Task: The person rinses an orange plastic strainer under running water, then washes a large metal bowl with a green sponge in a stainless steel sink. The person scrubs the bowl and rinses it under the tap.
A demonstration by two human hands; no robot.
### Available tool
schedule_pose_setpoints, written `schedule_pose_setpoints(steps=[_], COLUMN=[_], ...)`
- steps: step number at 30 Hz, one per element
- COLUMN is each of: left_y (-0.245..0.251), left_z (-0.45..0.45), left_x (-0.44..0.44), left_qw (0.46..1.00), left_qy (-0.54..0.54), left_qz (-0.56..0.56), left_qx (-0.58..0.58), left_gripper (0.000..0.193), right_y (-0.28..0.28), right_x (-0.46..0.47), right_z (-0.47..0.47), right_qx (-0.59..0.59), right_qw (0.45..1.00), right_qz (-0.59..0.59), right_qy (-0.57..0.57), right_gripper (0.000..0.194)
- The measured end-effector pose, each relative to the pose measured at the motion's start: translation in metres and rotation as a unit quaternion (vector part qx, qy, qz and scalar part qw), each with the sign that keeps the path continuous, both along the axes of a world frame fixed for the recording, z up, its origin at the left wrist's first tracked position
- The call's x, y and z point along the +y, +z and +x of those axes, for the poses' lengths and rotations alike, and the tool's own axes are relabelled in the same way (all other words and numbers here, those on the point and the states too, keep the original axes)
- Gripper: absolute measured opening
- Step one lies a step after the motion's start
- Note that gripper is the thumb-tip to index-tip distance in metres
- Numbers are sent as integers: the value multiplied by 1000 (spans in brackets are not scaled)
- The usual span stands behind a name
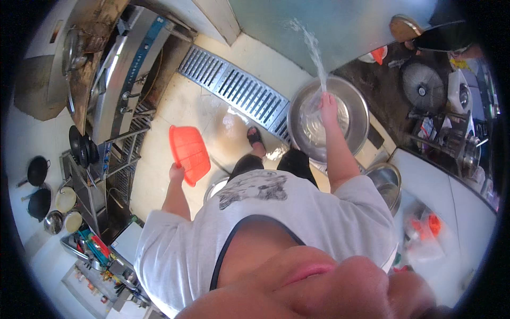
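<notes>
My left hand [177, 173] grips the rim of an orange-red plastic strainer basket [192, 155], held tilted on its side above the tiled floor. On the other side, my right hand [328, 107] is over a wide stainless steel basin [354, 99]. A stream of water [314, 50] runs between that hand and the upper part of the view, in front of a grey-green surface. Something clear shows beside the fingers, blurred; whether it is water or a held object, I cannot tell. Part of the basin is hidden behind my right forearm.
A slotted metal drain grate [243, 91] crosses the wet floor [159, 159]. A steel stove [123, 75] stands left, with pans [38, 170] on the wall. Another metal basin [384, 183] sits right; a fan [422, 81] and part of another person [442, 38] are beyond.
</notes>
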State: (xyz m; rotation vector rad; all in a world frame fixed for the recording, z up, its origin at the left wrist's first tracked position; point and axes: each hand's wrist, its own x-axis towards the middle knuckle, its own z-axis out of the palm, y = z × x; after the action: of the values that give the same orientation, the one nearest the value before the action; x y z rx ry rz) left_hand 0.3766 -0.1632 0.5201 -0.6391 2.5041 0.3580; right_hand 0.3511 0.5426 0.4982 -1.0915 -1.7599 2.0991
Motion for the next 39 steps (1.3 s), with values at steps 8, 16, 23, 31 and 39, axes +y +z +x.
schedule_pose_setpoints(steps=[8,16,23,31,39], left_y=[106,136,106,64,18], left_z=[156,361,541,682,767], left_x=[2,25,29,73,92], left_qw=[980,903,799,899,895], left_qy=[167,374,512,430,438], left_qz=[-40,-18,124,13,81], left_qx=[99,210,291,80,11], left_gripper=[25,25,31,34,38], right_y=[88,130,182,234,260], right_x=[45,95,84,60,17], right_z=[15,55,74,102,128], right_qx=[60,87,118,145,142], right_qw=[996,988,982,975,974], right_qz=[-15,-57,-83,-39,-43], right_qy=[59,117,120,164,170], right_gripper=[26,23,30,29,30])
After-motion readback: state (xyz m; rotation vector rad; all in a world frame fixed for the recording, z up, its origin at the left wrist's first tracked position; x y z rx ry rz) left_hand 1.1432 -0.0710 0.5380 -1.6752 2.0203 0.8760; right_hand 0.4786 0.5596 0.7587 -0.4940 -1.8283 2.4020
